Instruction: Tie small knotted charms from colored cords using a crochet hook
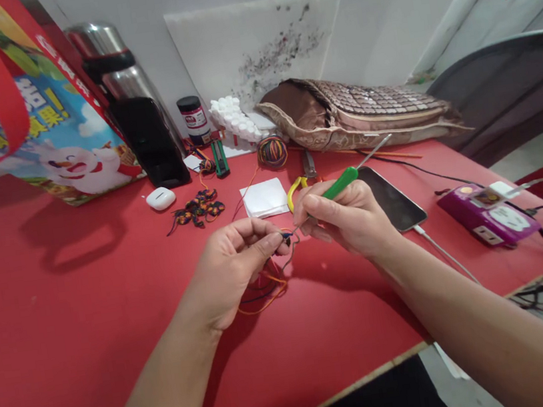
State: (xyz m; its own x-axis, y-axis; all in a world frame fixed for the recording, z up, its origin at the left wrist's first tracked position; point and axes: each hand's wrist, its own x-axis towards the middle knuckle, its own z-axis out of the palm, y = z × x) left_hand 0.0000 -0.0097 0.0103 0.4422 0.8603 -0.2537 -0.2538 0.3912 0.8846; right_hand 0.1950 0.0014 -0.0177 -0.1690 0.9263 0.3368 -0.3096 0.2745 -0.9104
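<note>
My left hand [239, 262] pinches a small dark piece of crocheted yarn [287, 236] between thumb and fingers, most of it hidden. Close on its right, my right hand [349, 216] grips a crochet hook by its green handle [342, 183]. One thin metal end points up to the right; the other reaches down toward the yarn piece. Loose multicoloured yarn strands [266, 306] hang below my left hand onto the table. Beyond the hands lie a ball of variegated yarn [272, 152] and a bunch of small crocheted pieces [200, 208].
On the red table [92, 330] are folded white paper [265, 198], yellow-handled pliers [298, 189], a charging phone [389, 197] and a purple power strip [488, 217]. A white earbud case [160, 198], upright phone [151, 139], steel flask [99, 39], bag [83, 156] and cushion [364, 109] stand farther back.
</note>
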